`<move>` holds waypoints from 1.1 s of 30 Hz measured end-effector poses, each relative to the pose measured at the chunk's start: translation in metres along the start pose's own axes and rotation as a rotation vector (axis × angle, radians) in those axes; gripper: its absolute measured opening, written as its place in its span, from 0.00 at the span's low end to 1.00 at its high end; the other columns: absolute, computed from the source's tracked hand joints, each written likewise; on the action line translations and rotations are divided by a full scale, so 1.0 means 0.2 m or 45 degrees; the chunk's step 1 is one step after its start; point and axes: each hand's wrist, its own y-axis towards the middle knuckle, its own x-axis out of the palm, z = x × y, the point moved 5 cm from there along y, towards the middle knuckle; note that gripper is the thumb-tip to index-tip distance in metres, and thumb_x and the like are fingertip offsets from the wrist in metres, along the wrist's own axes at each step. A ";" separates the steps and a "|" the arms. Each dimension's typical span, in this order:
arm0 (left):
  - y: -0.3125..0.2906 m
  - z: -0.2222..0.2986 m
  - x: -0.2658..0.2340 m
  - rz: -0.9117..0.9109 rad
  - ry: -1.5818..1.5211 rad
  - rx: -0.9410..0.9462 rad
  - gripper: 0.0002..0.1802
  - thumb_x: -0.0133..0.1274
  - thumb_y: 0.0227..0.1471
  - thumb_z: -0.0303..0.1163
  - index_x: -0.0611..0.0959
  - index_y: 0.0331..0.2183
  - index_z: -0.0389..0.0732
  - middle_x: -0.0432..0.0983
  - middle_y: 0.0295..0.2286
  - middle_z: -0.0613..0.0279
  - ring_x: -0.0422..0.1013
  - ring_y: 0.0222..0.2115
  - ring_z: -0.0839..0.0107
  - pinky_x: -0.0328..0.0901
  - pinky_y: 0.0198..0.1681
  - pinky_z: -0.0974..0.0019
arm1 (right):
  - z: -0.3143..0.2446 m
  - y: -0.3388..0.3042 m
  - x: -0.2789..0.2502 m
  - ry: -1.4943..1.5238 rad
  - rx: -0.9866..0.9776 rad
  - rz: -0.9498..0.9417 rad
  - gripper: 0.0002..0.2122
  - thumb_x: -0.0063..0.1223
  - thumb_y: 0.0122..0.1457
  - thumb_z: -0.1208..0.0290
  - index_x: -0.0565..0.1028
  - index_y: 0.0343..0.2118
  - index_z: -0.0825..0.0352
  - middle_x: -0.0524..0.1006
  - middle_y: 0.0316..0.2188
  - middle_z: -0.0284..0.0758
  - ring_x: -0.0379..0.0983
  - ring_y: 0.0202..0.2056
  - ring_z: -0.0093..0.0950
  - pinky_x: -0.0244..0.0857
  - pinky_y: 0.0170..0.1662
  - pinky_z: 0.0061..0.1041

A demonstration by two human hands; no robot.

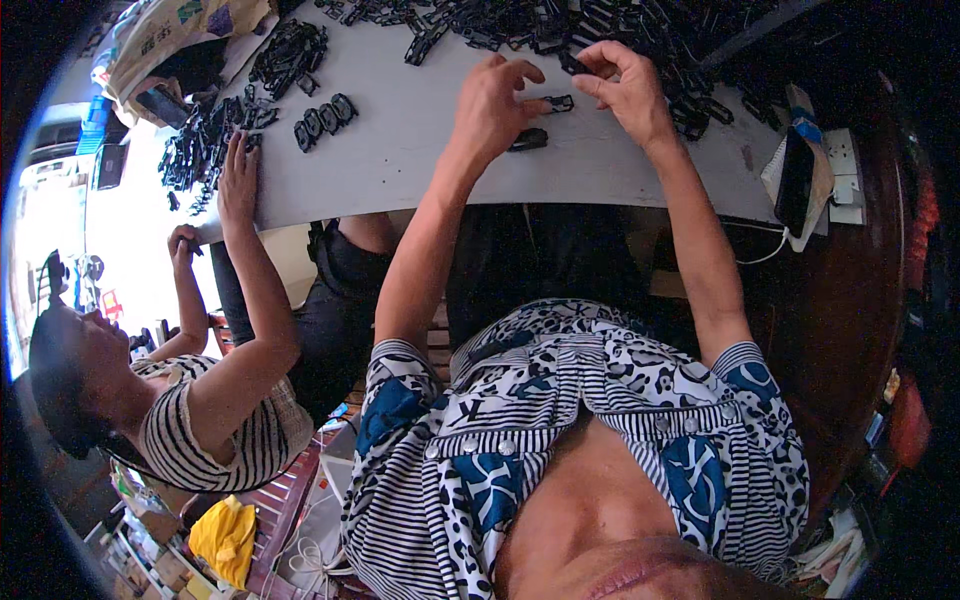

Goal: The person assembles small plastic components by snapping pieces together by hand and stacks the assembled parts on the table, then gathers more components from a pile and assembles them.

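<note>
My right hand (632, 95) pinches a small black plastic part (574, 65) between thumb and fingers, over the near side of a large black pile. Left of it, my left hand (492, 108) is curled, with its thumb and forefinger apart. One of its fingertips meets a second black part (562, 103) on the grey table (400, 160); whether it grips this part is hard to see. Just below, a dark, rounded black piece (529, 140) lies on the tabletop.
A black heap (540, 25) spreads along the table's far side. Several black clips (325, 122) stand in a row at left. A co-worker's hand (238, 185) touches another pile (200, 150). At right are a phone (795, 180), a white cable and a power strip (846, 175).
</note>
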 end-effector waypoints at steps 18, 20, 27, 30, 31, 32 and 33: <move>0.02 -0.06 0.00 -0.017 0.192 0.166 0.16 0.64 0.29 0.23 0.84 0.29 0.40 0.74 0.30 0.54 0.71 0.35 0.55 0.67 0.38 0.58 | -0.06 -0.04 0.16 -0.571 -0.291 -0.212 0.12 0.61 0.43 0.77 0.73 0.33 0.67 0.71 0.32 0.40 0.71 0.37 0.42 0.65 0.39 0.37; 0.02 -0.07 0.00 -0.041 0.164 0.144 0.17 0.64 0.30 0.22 0.83 0.30 0.40 0.74 0.30 0.54 0.71 0.36 0.54 0.67 0.38 0.59 | -0.05 -0.04 0.18 -0.632 -0.304 -0.268 0.11 0.60 0.43 0.78 0.72 0.31 0.68 0.70 0.31 0.40 0.70 0.37 0.43 0.65 0.39 0.38; -0.04 -0.18 -0.12 0.004 -0.254 -0.173 0.14 0.56 0.41 0.19 0.82 0.35 0.38 0.76 0.33 0.59 0.74 0.36 0.65 0.67 0.40 0.67 | -0.10 -0.05 0.23 -0.660 -0.304 -0.332 0.12 0.60 0.44 0.81 0.75 0.35 0.71 0.70 0.31 0.37 0.71 0.35 0.34 0.65 0.40 0.33; -0.05 -0.21 -0.19 0.064 -0.075 -0.222 0.12 0.51 0.45 0.19 0.82 0.35 0.38 0.78 0.31 0.58 0.74 0.34 0.69 0.67 0.38 0.68 | -0.13 -0.07 0.29 -0.506 -0.333 -0.541 0.15 0.59 0.47 0.80 0.75 0.40 0.68 0.71 0.33 0.37 0.72 0.38 0.35 0.66 0.42 0.32; -0.05 -0.21 -0.19 0.067 -0.070 -0.222 0.12 0.51 0.45 0.19 0.82 0.35 0.38 0.78 0.31 0.58 0.74 0.34 0.69 0.67 0.38 0.68 | -0.11 -0.05 0.29 -0.503 -0.338 -0.541 0.15 0.59 0.47 0.80 0.75 0.40 0.68 0.71 0.33 0.37 0.72 0.38 0.35 0.66 0.42 0.32; -0.04 -0.20 -0.20 0.096 -0.023 -0.180 0.12 0.52 0.44 0.19 0.82 0.34 0.38 0.77 0.31 0.58 0.74 0.33 0.67 0.67 0.38 0.67 | -0.09 -0.01 0.24 -0.576 -0.361 -0.393 0.15 0.59 0.47 0.80 0.75 0.41 0.68 0.71 0.34 0.37 0.72 0.38 0.35 0.67 0.41 0.32; -0.03 -0.18 -0.21 0.122 0.021 -0.137 0.11 0.53 0.43 0.19 0.83 0.33 0.39 0.77 0.31 0.57 0.74 0.32 0.65 0.67 0.38 0.67 | -0.07 0.03 0.21 -0.650 -0.380 -0.242 0.15 0.59 0.48 0.79 0.75 0.41 0.67 0.72 0.34 0.36 0.72 0.38 0.35 0.67 0.41 0.32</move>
